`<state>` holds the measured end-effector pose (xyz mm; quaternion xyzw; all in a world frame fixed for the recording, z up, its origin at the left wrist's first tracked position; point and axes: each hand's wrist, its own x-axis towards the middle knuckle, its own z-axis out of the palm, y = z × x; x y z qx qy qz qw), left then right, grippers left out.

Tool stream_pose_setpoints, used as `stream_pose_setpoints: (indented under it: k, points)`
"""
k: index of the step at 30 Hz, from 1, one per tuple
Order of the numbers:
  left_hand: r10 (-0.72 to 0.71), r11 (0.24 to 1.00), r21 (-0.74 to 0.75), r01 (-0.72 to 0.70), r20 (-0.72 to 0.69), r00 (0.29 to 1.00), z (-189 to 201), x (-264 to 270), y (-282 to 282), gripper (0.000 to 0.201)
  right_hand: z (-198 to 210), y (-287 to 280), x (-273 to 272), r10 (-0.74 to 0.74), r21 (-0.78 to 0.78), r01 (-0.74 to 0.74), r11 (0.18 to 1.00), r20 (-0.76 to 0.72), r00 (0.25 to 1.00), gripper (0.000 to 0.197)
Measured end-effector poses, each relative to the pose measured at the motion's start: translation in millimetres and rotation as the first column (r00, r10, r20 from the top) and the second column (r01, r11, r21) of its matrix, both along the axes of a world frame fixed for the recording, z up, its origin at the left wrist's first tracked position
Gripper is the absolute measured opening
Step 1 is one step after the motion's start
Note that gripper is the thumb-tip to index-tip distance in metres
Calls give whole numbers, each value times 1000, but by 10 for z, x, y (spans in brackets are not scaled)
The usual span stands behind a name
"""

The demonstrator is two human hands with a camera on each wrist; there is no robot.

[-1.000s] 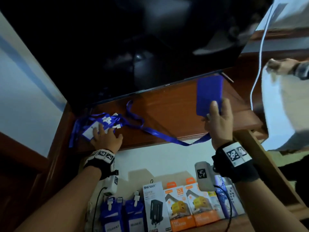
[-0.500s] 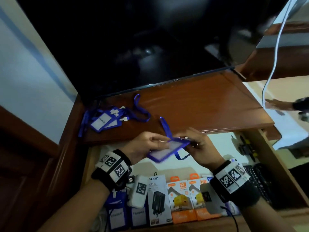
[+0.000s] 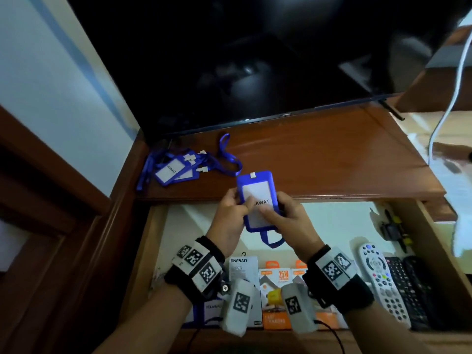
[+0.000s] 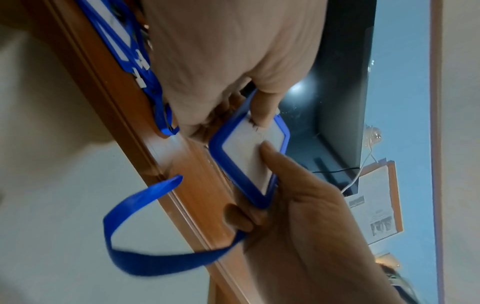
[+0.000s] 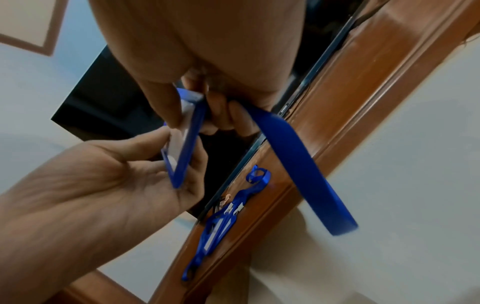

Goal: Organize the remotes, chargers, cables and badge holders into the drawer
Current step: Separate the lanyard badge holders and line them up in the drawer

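Observation:
Both hands hold one blue badge holder (image 3: 256,198) with a white card face up, above the back of the open drawer (image 3: 431,241). My left hand (image 3: 237,205) pinches its left edge and my right hand (image 3: 275,208) grips its right side, thumb on the card. Its blue lanyard (image 3: 272,241) hangs in a loop below. The left wrist view shows the badge holder (image 4: 246,162) between both thumbs and the lanyard (image 4: 145,246). More badge holders (image 3: 176,169) lie piled on the shelf at the left. Charger boxes (image 3: 278,290) and remotes (image 3: 380,282) lie in the drawer.
A dark TV (image 3: 255,60) stands on the wooden shelf (image 3: 332,154) behind the drawer. A white cable (image 3: 454,98) hangs at the right. Small black and yellow items (image 3: 393,228) sit in the drawer's far right corner. Bare white drawer floor (image 3: 332,221) shows behind the boxes.
My right hand brought the badge holder down from the shelf. My left hand left the pile and joined it. Both now hold the holder face up over the drawer.

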<state>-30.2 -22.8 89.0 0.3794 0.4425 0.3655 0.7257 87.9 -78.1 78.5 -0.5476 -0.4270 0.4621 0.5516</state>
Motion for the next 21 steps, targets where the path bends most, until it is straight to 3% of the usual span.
stream_pose_setpoints:
  k: [5,7,10,12,16,21]
  points:
    - [-65,997,21,68,-117,991,76,-199,31,37,-62,-51,163,130,-17,-129,992,128,983,9]
    - [-198,979,13,202,-132,971,168,-350,102,47,-61,-98,244,256,-44,-252,967,162,953,12]
    - [-485,868,16,497,-192,853,298,-525,163,52,-59,-150,343,425,-102,-413,905,192,884,22]
    - [-576,803,3,596,-252,778,332,-568,153,48,-61,-153,396,490,-129,-474,871,186,851,24]
    - [-658,721,8,693,-303,689,344,-575,32,37,-47,-155,440,576,-111,-566,817,191,795,1]
    - [-609,725,41,688,-429,668,329,-571,-105,35,-66,-144,472,605,-126,-593,796,216,767,15]
